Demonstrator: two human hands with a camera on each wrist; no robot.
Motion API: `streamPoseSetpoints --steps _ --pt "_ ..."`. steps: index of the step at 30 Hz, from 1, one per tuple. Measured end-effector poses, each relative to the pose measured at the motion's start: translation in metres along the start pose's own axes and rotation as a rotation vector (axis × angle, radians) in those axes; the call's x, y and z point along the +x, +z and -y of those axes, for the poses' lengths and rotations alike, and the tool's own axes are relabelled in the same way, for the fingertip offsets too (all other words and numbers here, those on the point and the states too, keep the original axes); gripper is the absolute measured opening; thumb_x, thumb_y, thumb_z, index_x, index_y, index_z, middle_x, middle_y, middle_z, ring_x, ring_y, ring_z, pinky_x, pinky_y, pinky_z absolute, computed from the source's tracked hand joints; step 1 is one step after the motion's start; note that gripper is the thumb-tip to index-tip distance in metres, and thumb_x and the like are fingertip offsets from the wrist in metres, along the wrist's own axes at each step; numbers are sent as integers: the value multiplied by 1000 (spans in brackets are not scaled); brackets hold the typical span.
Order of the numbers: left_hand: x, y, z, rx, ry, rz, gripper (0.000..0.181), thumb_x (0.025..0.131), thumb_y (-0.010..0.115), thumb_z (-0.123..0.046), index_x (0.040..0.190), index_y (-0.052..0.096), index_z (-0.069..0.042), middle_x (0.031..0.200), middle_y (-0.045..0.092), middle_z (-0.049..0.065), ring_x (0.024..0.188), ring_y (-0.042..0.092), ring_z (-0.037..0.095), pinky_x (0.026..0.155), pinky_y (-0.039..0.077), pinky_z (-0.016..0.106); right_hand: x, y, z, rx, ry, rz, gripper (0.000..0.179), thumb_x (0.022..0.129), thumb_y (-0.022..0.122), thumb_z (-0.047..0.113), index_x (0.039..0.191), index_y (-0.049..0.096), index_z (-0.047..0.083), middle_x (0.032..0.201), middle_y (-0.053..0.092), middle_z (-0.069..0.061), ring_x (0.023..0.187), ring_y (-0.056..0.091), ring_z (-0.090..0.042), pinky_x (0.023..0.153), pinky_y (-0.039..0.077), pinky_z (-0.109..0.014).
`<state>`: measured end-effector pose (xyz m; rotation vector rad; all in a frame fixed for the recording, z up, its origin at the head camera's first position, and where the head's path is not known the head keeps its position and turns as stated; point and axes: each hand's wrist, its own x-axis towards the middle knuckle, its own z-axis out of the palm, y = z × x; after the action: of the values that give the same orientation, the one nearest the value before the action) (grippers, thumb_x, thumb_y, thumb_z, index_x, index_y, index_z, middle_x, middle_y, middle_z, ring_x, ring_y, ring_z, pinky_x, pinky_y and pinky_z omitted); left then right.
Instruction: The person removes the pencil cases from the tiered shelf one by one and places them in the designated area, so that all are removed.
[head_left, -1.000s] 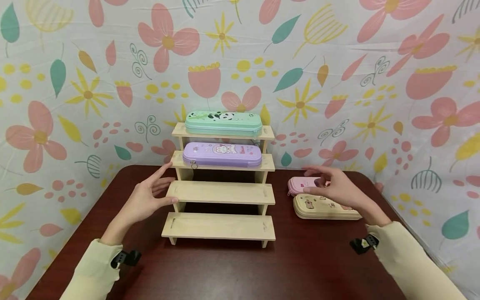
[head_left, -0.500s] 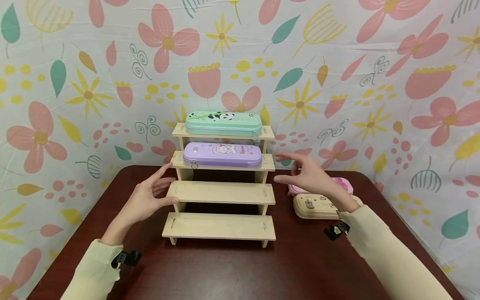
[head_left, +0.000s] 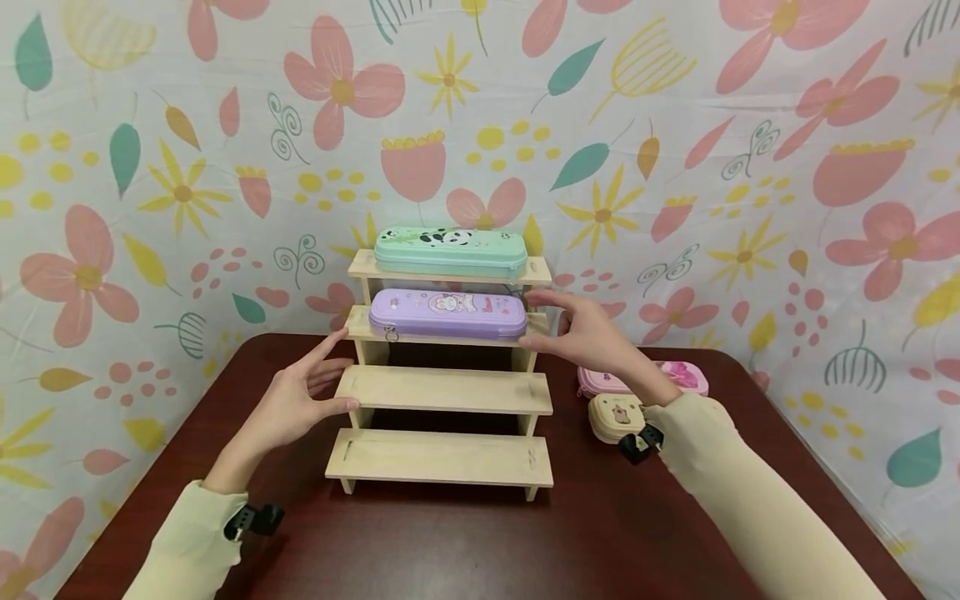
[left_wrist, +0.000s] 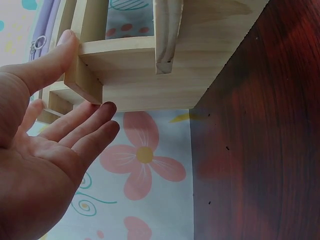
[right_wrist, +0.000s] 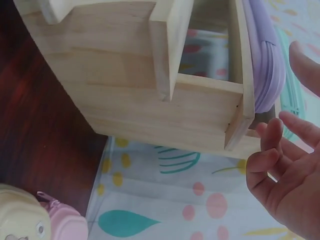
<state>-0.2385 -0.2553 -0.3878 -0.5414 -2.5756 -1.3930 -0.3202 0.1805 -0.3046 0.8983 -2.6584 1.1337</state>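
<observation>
A stepped wooden rack (head_left: 442,390) with several shelves stands on the table. On its top shelf lies a mint green pencil case (head_left: 480,260) with a panda print. Below it, a purple pencil case (head_left: 405,315) with a rabbit print and a ring zipper pull rests on the second shelf. At the rack's left side my left hand (head_left: 292,408) has its thumb against a shelf end, its fingers extended alongside. My right hand (head_left: 592,337) is at the purple case's right end, thumb and index finger spread. In the right wrist view its other fingers (right_wrist: 262,165) are loosely bent.
To the right of the rack lie a pink pencil case (head_left: 678,377) and a cream pencil case (head_left: 615,418), partly covered by the right forearm. The dark red-brown table (head_left: 420,542) meets a flower-printed cloth backdrop (head_left: 660,167) behind the rack.
My right hand has moved left from above the pink and cream cases to the purple case's right end. The left hand stays at the rack; the head view has shifted slightly.
</observation>
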Motion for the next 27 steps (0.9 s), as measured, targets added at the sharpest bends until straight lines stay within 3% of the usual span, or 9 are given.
streamPoseSetpoints --steps 2,6,9,12,15,22,27 --pt "0 0 -1 1 -1 0 102 86 90 -13 168 31 -24 138 65 21 133 60 39 106 50 54 3 2 0 -3 1 -6 67 85 91 30 144 65 10 90 69 -12 53 48 -17 48 42 -28" --pt "-1 0 -1 -1 -4 -1 102 85 91 -12 168 31 -24 138 66 21 132 60 39 106 50 54 9 6 -1 -10 -14 -8 70 84 92 27 145 64 6 133 69 -9 53 49 -17 49 44 -28" --pt "-1 0 -2 -4 -8 0 102 85 91 -11 168 31 -24 138 66 21 132 60 39 106 50 54 13 8 0 -11 -13 3 74 84 92 29 148 62 8 145 63 -9 63 55 -18 53 44 -28" --pt "0 0 -2 -7 -11 1 103 85 90 -11 168 31 -25 138 65 21 133 60 39 107 50 54 16 10 1 -7 0 9 77 85 92 31 150 59 9 148 61 -10 96 68 -23 69 49 -33" --pt "0 0 -1 -2 -8 1 103 85 91 -11 168 31 -24 138 65 21 132 60 40 106 50 55 18 13 2 2 16 10 78 84 93 30 150 59 6 149 60 -12 131 60 -28 85 53 -42" --pt "1 -1 -1 -3 -6 -2 103 85 91 -11 168 32 -25 138 66 21 132 60 39 107 50 54 23 18 1 53 38 29 82 84 93 25 152 54 0 154 53 -17 137 56 -37 102 55 -52" --pt "1 -1 -1 4 -12 1 102 86 91 -12 168 31 -26 139 65 21 133 60 38 107 50 54 27 19 0 109 58 44 82 85 92 22 153 52 -2 153 54 -20 136 56 -37 103 55 -50"
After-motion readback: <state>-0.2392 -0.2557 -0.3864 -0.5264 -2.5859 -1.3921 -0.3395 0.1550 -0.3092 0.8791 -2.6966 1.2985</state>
